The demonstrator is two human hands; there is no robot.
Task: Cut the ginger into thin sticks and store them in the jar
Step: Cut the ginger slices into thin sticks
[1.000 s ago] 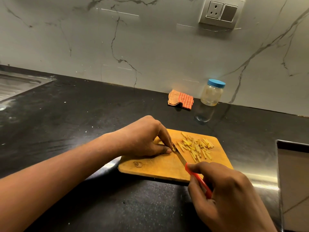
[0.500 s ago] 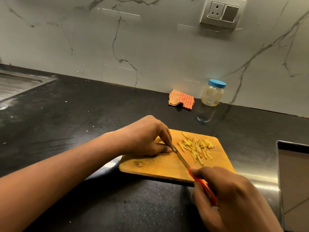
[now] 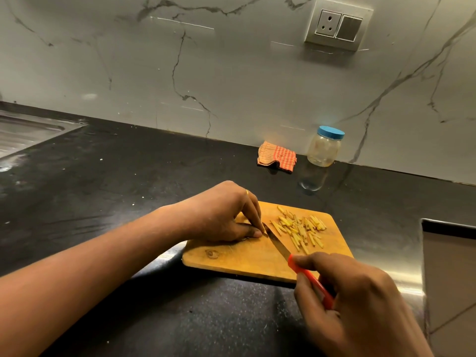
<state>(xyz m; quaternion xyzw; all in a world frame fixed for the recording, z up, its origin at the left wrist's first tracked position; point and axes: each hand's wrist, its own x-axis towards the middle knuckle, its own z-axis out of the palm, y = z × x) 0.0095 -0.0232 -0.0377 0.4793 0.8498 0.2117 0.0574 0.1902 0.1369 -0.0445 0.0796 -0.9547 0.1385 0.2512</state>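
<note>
Pale yellow ginger sticks (image 3: 300,228) sit heaped at the far right of the wooden cutting board (image 3: 231,256). Mid-board, the left hand (image 3: 221,215) pinches a nearly hidden ginger piece (image 3: 262,232). The right hand (image 3: 355,300) grips the red-handled knife (image 3: 277,242), tip against it. Beyond the board, the blue-lidded clear jar (image 3: 323,148) stands closed, contents unclear.

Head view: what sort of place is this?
Most likely a home kitchen: a black stone counter, a steel sink at far left, a wall socket on the marble-look backsplash, and a wooden cutting board with cut ginger sticks.
</note>
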